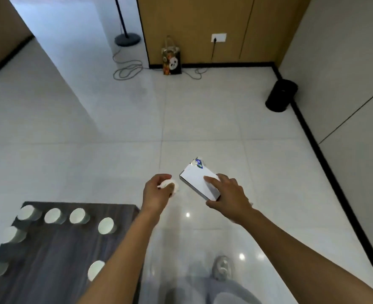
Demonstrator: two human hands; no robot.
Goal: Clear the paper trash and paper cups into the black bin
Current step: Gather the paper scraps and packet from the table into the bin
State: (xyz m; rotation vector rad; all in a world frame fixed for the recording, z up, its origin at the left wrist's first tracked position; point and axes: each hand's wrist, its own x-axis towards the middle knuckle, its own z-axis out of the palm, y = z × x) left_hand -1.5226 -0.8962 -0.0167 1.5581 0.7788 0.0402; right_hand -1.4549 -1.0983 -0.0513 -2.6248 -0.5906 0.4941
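White crumpled paper [169,185] is sitting in your left hand [157,194], whose fingers are curling round it, and your right hand [227,194] is gripping a flat white paper box [197,182] from the side, with one finger lying across its top face. Both hands are hanging over the pale tiled floor [93,132], just beyond the corner of the dark wood-grain worktop [56,249].

I judge that you are doing the carrying step now: two pieces of trash are in your hands and not yet thrown away. The black round bin [281,95] is standing far ahead on your right, against the wall and well apart from you. The next move is asking you to walk across the floor to it, bring both hands above its opening and let go only there, so that nothing is falling beside it.

Many white paper cups [79,216] are standing upright on the worktop, so more trips are probably waiting for you.

About writing: a small blue and green print is showing at the torn far end of the box, but it is too blurred to read. A colourful gift bag with a panda picture [172,60] is leaning at the wooden wall; no words are readable there.
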